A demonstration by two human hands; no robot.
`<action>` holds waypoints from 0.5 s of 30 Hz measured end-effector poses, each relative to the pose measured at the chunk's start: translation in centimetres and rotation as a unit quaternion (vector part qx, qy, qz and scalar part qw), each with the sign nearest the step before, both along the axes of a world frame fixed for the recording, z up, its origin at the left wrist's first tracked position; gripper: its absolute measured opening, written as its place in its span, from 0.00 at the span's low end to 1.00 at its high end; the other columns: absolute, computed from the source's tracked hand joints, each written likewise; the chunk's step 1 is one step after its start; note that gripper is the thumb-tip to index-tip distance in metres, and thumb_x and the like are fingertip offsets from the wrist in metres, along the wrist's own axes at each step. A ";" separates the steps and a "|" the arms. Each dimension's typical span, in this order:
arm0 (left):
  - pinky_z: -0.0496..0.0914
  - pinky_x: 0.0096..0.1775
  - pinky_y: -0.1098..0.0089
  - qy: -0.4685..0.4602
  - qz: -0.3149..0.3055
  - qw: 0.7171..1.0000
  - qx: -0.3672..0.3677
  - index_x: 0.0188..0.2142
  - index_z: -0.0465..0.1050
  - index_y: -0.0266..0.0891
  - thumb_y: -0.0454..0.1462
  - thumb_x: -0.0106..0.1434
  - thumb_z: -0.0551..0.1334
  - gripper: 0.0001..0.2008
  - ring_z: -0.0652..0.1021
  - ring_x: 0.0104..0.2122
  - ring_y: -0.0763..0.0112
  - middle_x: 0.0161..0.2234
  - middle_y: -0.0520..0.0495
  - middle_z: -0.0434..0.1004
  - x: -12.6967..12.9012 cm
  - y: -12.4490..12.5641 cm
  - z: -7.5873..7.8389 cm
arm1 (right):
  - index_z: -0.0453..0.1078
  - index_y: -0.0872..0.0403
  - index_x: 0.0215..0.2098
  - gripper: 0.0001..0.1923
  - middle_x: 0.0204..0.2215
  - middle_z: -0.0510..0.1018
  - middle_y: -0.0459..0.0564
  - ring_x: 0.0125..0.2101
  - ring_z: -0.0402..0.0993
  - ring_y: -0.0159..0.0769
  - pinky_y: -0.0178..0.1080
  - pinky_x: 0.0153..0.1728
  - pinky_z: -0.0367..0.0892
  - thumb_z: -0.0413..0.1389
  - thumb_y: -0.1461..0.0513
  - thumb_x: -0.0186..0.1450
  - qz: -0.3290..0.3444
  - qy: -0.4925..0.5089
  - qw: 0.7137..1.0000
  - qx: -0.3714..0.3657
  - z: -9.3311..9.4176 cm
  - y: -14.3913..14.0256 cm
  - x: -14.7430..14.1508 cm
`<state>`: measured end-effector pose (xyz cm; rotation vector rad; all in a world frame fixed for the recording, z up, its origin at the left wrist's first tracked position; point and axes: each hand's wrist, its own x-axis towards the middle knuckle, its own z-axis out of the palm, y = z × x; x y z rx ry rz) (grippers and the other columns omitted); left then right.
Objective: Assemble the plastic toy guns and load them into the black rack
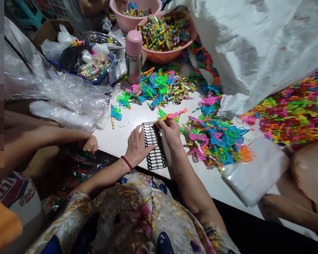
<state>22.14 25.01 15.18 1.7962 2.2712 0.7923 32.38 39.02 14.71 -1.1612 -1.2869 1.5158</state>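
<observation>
A grid tray (pixel 155 146) is lying on the table (pixel 122 137) edge, between the left hand (pixel 137 146) and the right hand (pixel 171 131). Toy pieces (pixel 214 141) are lying right of it; behind, a flask (pixel 134 56) is standing left of a filled basin (pixel 165 33).

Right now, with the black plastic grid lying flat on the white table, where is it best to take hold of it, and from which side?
Probably the near short end of the black plastic grid, from the table's front edge. It lies flat and slightly overhangs there, so fingers can slip beneath. The left hand presses its left edge; the right hand, holding a pink toy, sits beside its far right.
</observation>
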 end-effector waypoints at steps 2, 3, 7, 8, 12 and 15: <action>0.65 0.57 0.39 0.005 0.073 0.997 -0.019 0.57 0.63 0.32 0.55 0.60 0.66 0.36 0.64 0.61 0.37 0.63 0.24 0.58 0.3 0.1 0.4 | 0.73 0.54 0.37 0.21 0.33 0.79 0.48 0.34 0.75 0.36 0.41 0.42 0.72 0.64 0.47 0.55 -0.023 -0.028 0.999 0.033 -0.3 -0.7 0.6; 0.65 0.56 0.39 0.005 0.084 0.996 -0.027 0.56 0.63 0.33 0.55 0.60 0.66 0.35 0.64 0.60 0.38 0.63 0.25 0.60 0.5 0.1 0.6 | 0.74 0.54 0.38 0.21 0.34 0.80 0.49 0.35 0.75 0.36 0.41 0.43 0.72 0.63 0.47 0.56 -0.026 -0.038 0.998 0.039 -0.5 -1.0 0.8; 0.67 0.54 0.45 0.002 0.064 0.997 -0.039 0.55 0.62 0.34 0.50 0.63 0.65 0.29 0.67 0.56 0.45 0.57 0.31 0.66 1.4 0.3 0.9 | 0.73 0.54 0.38 0.23 0.35 0.80 0.49 0.37 0.75 0.37 0.40 0.43 0.71 0.62 0.45 0.57 -0.029 -0.054 0.998 0.028 -1.4 -1.6 0.9; 0.67 0.55 0.45 0.004 0.060 0.997 -0.039 0.55 0.62 0.34 0.49 0.63 0.66 0.29 0.68 0.56 0.46 0.57 0.31 0.66 1.5 0.3 0.9 | 0.73 0.54 0.38 0.23 0.34 0.80 0.49 0.36 0.74 0.37 0.40 0.42 0.70 0.62 0.45 0.56 -0.029 -0.054 0.998 0.023 -1.5 -1.6 0.9; 0.64 0.58 0.46 -0.028 0.064 0.998 -0.007 0.56 0.63 0.34 0.45 0.60 0.69 0.30 0.66 0.58 0.47 0.58 0.32 0.65 1.3 0.4 -0.1 | 0.73 0.55 0.36 0.21 0.32 0.79 0.48 0.34 0.73 0.36 0.39 0.40 0.70 0.64 0.47 0.55 -0.008 -0.019 1.000 0.005 -1.2 -1.2 1.0; 0.64 0.59 0.48 -0.130 0.087 0.986 0.049 0.51 0.67 0.37 0.40 0.57 0.71 0.26 0.69 0.56 0.51 0.54 0.36 0.68 0.9 0.8 -0.7 | 0.73 0.55 0.36 0.21 0.32 0.79 0.47 0.34 0.73 0.35 0.39 0.41 0.69 0.63 0.47 0.55 -0.023 -0.002 1.000 0.019 -1.0 -1.2 1.0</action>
